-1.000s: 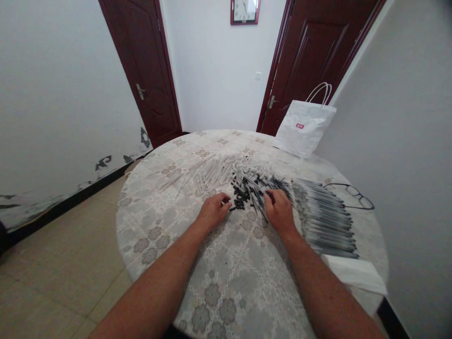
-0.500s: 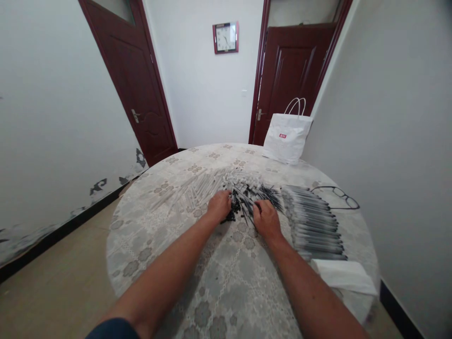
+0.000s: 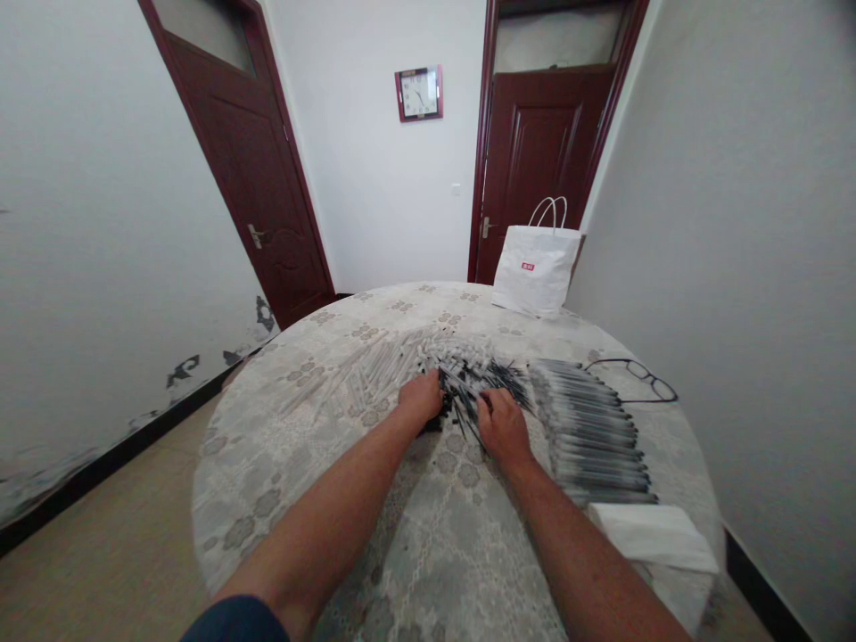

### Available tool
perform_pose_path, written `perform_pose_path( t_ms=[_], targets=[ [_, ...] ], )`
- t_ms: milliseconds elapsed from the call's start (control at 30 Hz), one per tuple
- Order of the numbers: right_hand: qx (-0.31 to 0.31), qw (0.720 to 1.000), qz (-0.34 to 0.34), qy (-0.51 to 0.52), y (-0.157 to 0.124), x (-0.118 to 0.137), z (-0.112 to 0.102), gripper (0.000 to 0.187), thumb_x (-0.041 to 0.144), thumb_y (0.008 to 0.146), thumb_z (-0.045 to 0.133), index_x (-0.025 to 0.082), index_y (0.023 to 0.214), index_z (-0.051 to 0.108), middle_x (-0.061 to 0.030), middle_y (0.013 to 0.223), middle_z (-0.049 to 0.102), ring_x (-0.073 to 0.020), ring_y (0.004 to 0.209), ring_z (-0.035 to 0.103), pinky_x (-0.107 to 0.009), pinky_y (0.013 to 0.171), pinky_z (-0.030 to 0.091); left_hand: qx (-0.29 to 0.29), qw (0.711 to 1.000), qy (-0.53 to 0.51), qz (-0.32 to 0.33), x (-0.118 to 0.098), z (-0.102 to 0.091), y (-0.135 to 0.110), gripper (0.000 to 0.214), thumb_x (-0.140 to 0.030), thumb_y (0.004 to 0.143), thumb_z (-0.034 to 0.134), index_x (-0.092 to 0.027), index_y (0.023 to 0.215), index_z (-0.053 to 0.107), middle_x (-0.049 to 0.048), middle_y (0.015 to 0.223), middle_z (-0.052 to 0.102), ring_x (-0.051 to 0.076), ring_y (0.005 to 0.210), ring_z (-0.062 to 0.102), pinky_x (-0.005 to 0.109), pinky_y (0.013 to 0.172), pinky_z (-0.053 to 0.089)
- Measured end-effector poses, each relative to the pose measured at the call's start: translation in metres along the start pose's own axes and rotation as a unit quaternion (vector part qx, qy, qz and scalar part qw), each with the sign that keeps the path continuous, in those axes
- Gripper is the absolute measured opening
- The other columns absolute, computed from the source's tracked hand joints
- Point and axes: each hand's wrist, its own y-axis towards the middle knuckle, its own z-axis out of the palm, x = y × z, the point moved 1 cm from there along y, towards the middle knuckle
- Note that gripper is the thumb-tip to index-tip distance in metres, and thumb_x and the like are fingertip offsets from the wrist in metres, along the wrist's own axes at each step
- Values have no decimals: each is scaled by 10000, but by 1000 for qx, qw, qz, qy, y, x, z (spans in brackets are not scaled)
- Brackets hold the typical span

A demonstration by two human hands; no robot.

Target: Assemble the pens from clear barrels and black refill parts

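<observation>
Both my hands rest on a round table (image 3: 281, 464) covered with a patterned cloth. My left hand (image 3: 421, 399) lies curled over a small heap of black pen caps (image 3: 438, 412), fingers closed down into it. My right hand (image 3: 501, 426) sits on a scatter of thin black refills (image 3: 495, 374), fingers bent and pinched; what they hold is hidden. A pile of clear pen barrels (image 3: 388, 361) spreads to the left of my left hand. A neat row of assembled pens (image 3: 592, 423) lies to the right of my right hand.
A white paper bag (image 3: 537, 270) stands at the table's far edge by the right wall. Black-framed glasses (image 3: 638, 376) lie beyond the pen row. A folded white cloth (image 3: 655, 537) sits at the near right edge. Two dark red doors and a wall clock (image 3: 418, 93) are behind.
My left hand moved right onto the black caps and closed over them. My right hand shifted slightly left on the refills. The camera tilted up, showing more of the wall and doors.
</observation>
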Motion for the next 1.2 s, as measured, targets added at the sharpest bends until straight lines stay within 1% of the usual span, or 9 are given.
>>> perform_pose_path(
  t_ms=[267, 433, 533, 567, 667, 767, 867, 1000, 1200],
  targets=[
    [3, 1000, -8, 0, -2, -2, 2, 188, 247, 933, 466, 176, 969, 637, -91, 928, 619, -214, 915, 588, -321, 860, 445, -17, 994, -103, -37, 8, 1, -4, 338, -200, 746, 675, -171, 1074, 599, 200, 1002, 703, 347, 953, 668, 419, 802, 469],
    [2, 1000, -24, 9, -1, 1, -1, 188, 253, 936, 468, 170, 965, 635, -91, 916, 618, -213, 897, 584, -324, 839, 452, -49, 969, -241, -31, 21, -3, -13, 294, -158, 742, 665, -190, 1033, 641, 85, 879, 700, 226, 818, 658, 306, 733, 468],
    [13, 998, -45, 31, -1, 9, -6, 193, 255, 947, 459, 169, 969, 631, -84, 915, 615, -206, 888, 584, -322, 835, 454, -66, 941, -330, -27, 31, -9, -29, 301, -215, 810, 619, -203, 1109, 642, 54, 923, 685, 152, 721, 637, 245, 633, 466],
    [22, 997, -55, 40, -2, 14, -7, 192, 258, 952, 459, 170, 972, 628, -81, 913, 616, -204, 886, 585, -321, 836, 454, -72, 924, -374, -29, 34, -12, -36, 316, -262, 840, 598, -211, 1150, 628, 52, 947, 679, 135, 687, 630, 232, 586, 460],
    [51, 992, -93, 64, -6, 30, -12, 186, 264, 964, 460, 174, 986, 622, -77, 914, 622, -200, 882, 590, -317, 833, 453, -79, 766, -634, -71, 45, -19, -58, 369, -333, 770, 721, -198, 1096, 615, 53, 919, 674, 144, 715, 653, 215, 532, 471],
    [74, 986, -129, 79, -10, 46, -15, 180, 263, 969, 460, 178, 1006, 615, -75, 906, 628, -199, 868, 595, -312, 813, 454, -79, 616, -775, -113, 55, -25, -74, 378, -310, 721, 793, -195, 1015, 586, 53, 929, 696, 152, 776, 687, 232, 602, 534],
    [94, 981, -148, 84, -14, 57, -16, 175, 262, 970, 464, 181, 1011, 614, -74, 899, 634, -197, 843, 599, -309, 795, 456, -82, 528, -835, -130, 65, -29, -81, 300, -237, 746, 785, -177, 946, 570, 63, 922, 716, 140, 757, 698, 256, 668, 570],
    [116, 979, -151, 76, -16, 59, -15, 173, 269, 966, 477, 179, 1022, 615, -73, 904, 639, -197, 834, 605, -309, 778, 460, -61, 492, -856, -146, 71, -27, -83, 219, -210, 798, 744, -161, 916, 565, 98, 950, 735, 147, 740, 708, 275, 678, 592],
    [102, 982, -142, 67, -14, 55, -15, 183, 269, 963, 484, 170, 1039, 617, -78, 911, 644, -202, 854, 612, -319, 810, 469, -53, 519, -842, -138, 68, -25, -83, 215, -219, 804, 745, -149, 943, 597, 106, 947, 733, 181, 804, 725, 283, 683, 601]
  ],
)
